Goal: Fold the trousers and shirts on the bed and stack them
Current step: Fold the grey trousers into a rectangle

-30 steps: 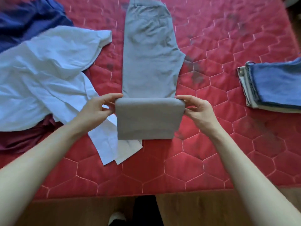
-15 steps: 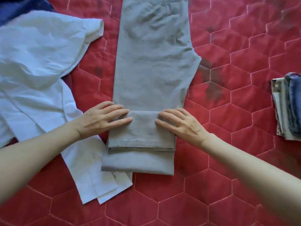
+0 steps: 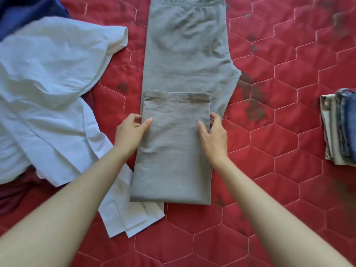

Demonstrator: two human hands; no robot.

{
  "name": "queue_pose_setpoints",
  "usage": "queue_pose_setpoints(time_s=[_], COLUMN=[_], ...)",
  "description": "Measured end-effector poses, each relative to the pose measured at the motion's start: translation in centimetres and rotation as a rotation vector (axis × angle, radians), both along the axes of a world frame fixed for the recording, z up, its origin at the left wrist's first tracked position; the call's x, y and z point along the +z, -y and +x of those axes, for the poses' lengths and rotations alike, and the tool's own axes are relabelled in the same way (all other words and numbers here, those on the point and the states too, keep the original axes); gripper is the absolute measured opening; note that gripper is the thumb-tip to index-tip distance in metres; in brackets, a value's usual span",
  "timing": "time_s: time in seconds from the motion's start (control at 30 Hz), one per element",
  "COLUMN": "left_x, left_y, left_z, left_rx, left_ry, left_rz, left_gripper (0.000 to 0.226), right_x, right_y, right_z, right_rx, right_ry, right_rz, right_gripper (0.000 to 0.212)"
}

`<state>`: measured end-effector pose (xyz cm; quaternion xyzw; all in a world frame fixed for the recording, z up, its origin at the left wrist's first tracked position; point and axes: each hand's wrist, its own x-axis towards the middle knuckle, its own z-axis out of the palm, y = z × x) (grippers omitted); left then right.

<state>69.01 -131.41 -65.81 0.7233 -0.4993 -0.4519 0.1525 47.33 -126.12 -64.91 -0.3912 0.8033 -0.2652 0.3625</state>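
Grey trousers (image 3: 185, 54) lie lengthwise in the middle of the red quilted bed (image 3: 279, 132), waistband at the far end. Their leg end is folded back over itself into a flat panel whose hem lies across the thighs. My left hand (image 3: 131, 132) pinches the panel's left edge, thumb on top and fingers curled under. My right hand (image 3: 212, 132) pinches the right edge the same way. A white shirt (image 3: 48, 83) lies crumpled to the left, one part of it running under the trousers' near corner.
A stack of folded clothes (image 3: 339, 128), blue denim on pale fabric, sits at the right edge. A dark blue garment (image 3: 25, 14) lies at the far left corner and a maroon one (image 3: 17, 191) pokes out under the white shirt.
The folded panel has grown longer, its hem now farther up the trousers. My hands went from pressing flat on the fold to gripping the panel's side edges.
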Motion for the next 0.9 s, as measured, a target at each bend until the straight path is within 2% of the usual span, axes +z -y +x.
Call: queue_pose_setpoints(time_s=[0.1, 0.27, 0.43, 0.5, 0.57, 0.63, 0.7, 0.73, 0.83, 0.9], left_x=[1.1, 1.8, 2.7, 3.3, 3.5, 3.4, 2.4, 1.7, -1.1, -3.0], left_y=[-4.9, -13.0, -16.1, -16.3, -16.4, -15.9, -15.1, -14.5, -13.1, -13.1], left_z=[0.9, 3.8, 4.9, 4.6, 4.1, 2.9, 1.1, 0.3, -0.5, 0.5], left_rx=[0.006, 0.003, -0.059, -0.155, -0.310, -0.505, -0.720, -0.778, -0.808, -0.818], left_ry=[-0.102, -0.198, -0.104, 0.099, 0.358, 0.384, 0.365, 0.377, 0.524, 0.604], left_rz=[0.052, 0.148, 0.144, 0.052, -0.206, -0.488, -0.614, -0.588, -0.339, -0.299], left_gripper=[0.030, 0.018, 0.031, 0.040, 0.047, 0.045, 0.046, 0.047, 0.057, 0.063], right_x=[0.1, 0.5, 0.9, 1.2, 1.5, 1.6, 0.9, 0.3, -2.2, -4.1], right_y=[-5.5, -13.9, -17.6, -17.7, -17.2, -15.8, -13.7, -12.6, -10.9, -11.5], right_z=[1.2, 2.1, 3.0, 3.5, 4.6, 6.3, 8.4, 9.4, 10.5, 9.4], right_rx=[-0.010, -0.033, -0.108, -0.097, -0.010, 0.101, 0.219, 0.280, 0.450, 0.485], right_ry=[-0.021, -0.076, 0.004, -0.130, -0.424, -0.559, -0.553, -0.542, -0.611, -0.684], right_rz=[0.018, 0.162, 0.195, 0.178, 0.079, -0.084, -0.175, -0.159, 0.042, 0.100], right_gripper=[0.044, 0.040, 0.033, 0.034, 0.038, 0.039, 0.044, 0.046, 0.054, 0.054])
